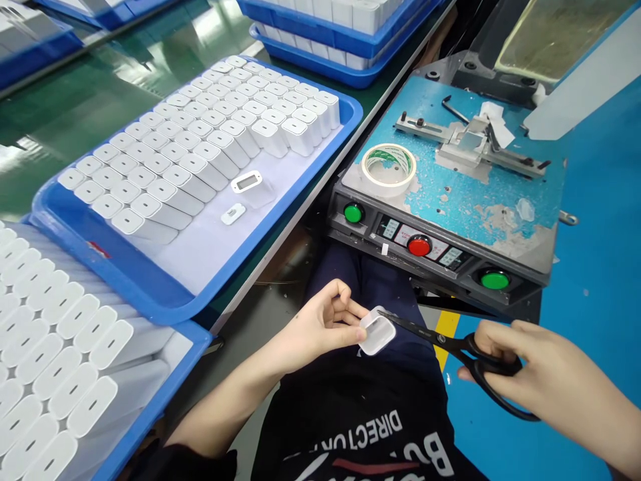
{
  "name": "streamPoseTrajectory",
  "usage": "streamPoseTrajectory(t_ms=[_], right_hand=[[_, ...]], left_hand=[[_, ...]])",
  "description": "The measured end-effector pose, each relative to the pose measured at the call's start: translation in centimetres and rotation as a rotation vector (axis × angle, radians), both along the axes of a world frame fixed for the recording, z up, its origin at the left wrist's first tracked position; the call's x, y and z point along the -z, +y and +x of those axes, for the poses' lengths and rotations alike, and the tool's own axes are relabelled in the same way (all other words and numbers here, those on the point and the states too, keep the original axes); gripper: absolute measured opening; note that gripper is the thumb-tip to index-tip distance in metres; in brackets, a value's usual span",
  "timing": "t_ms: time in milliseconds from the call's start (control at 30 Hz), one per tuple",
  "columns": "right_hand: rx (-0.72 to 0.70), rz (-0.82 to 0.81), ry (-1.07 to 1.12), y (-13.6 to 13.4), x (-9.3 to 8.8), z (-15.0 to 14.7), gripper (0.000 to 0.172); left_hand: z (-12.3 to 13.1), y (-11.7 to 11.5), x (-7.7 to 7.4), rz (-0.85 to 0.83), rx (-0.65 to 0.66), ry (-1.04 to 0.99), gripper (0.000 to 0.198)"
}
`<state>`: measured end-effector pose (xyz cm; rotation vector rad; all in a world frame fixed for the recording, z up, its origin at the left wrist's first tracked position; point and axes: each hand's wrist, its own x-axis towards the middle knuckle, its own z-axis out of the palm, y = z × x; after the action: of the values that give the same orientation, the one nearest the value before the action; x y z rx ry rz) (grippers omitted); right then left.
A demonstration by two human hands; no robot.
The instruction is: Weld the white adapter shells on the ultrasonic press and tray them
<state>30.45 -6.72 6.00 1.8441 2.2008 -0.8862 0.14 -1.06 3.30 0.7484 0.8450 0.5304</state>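
Over my lap, my left hand [333, 321] pinches a small white plastic housing [379, 335] whose open end faces up toward me. My right hand [521, 361] has its fingers through the handles of black scissors [451, 343]. The tip of the scissors reaches the upper rim of the housing; whether the blades are apart I cannot tell. To the left, a blue tray [200, 304] holds rows of white charger-like housings [187, 140] with small slots on top. Near its front lie one housing with a larger opening [248, 182] and a loose white cap [233, 214].
A machine with a worn blue plate [451, 194] stands at right, carrying a tape roll [389, 167], a metal fixture [468, 143] and a hex key [455, 108]. Its front has green buttons [495, 279] and a red button [419, 245]. More filled blue trays [350, 73] stand around.
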Motion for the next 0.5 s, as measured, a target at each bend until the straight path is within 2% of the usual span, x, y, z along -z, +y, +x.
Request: streamPoseTrajectory(t_ms=[133, 367, 433, 500], right_hand=[[0.050, -0.040, 0.038, 0.5, -0.5, 0.2, 0.040], [-0.043, -0.129, 0.063, 0.8, -1.2, 0.4, 0.034], [-0.060, -0.122, 0.075, 0.7, -1.1, 0.6, 0.033], [-0.038, -0.042, 0.092, 0.7, -1.0, 0.7, 0.033]], left_hand=[[0.0, 0.1, -0.1, 0.005, 0.021, 0.002, 0.046], [-0.3, 0.2, -0.6, 0.008, 0.154, 0.030, 0.046], [-0.4, 0.0, -0.7, 0.012, 0.186, 0.037, 0.046], [-0.3, -0.1, -0.8, 0.015, 0.202, 0.042, 0.046]])
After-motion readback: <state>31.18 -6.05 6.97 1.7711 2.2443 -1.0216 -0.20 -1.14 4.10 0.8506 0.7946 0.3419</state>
